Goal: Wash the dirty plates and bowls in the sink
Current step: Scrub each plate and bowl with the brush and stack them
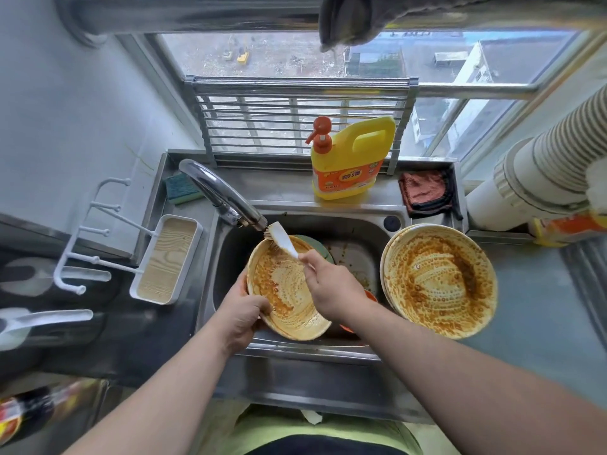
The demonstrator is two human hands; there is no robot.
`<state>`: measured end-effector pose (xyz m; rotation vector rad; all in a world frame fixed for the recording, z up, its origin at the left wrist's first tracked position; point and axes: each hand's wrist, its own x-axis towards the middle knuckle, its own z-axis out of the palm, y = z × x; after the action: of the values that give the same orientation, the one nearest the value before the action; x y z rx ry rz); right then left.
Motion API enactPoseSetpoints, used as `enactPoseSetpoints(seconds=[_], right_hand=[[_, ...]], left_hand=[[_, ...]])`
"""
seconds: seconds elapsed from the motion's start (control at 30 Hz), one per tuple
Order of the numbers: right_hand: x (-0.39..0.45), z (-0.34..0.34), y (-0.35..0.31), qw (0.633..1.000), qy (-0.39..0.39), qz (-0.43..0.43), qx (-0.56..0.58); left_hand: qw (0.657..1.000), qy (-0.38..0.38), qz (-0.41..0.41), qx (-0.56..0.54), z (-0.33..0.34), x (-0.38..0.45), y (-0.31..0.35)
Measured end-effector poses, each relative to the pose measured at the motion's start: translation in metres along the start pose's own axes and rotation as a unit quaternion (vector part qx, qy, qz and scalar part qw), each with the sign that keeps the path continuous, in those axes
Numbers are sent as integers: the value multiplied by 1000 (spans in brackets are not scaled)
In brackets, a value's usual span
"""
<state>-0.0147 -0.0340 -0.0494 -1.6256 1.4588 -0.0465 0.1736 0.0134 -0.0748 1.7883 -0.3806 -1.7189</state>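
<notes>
- The dirty plate is tilted over the stainless sink, its lower rim near the sink's front edge and its top under the tap spout.
- The left hand grips the plate's left rim, fingers curled over the edge onto the stained face.
- The right hand is closed around the white handle of a dish brush, whose bristles touch the upper part of the plate just below the spout.
- The plate looks stiff, shallow and round, pale tan, with a dotted pattern; orange-brown sauce streaks most of the face, with a cleaner patch in the middle.
- Judged from the greasy film, the surface is likely slippery; the rim seems the safest hold, with the thumb behind for bracing.
- It appears light enough for one hand, but whether it is melamine or ceramic cannot be told, so it should be treated as breakable against the steel.
- A stack of dirty plates with the same sauce rests on the sink's right edge, half over the counter.
- More dishes lie in the basin under the held plate, a green one and an orange one, mostly hidden.
- A yellow detergent bottle with an orange pump stands behind the basin; a green sponge lies left of the tap and a reddish cloth to the right.
</notes>
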Motion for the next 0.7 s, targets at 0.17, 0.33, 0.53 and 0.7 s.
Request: enactPoseSetpoints(seconds=[0.17,0.33,0.53,0.7], right_hand=[[-40,13,-16,995,-79,-58,13],[-11,1,-12,1000,-12,-18,1],[-1,-4,-5,996,-5,33,81],[-52,35,-12,996,-58,-40,63]], left_hand=[[999,20,1,-35,-1,9,1],[999,39,1,-36,0,6,3],[998,40,-4,-53,8,8,12],[977,-30,-76,-195,3,24,22]])
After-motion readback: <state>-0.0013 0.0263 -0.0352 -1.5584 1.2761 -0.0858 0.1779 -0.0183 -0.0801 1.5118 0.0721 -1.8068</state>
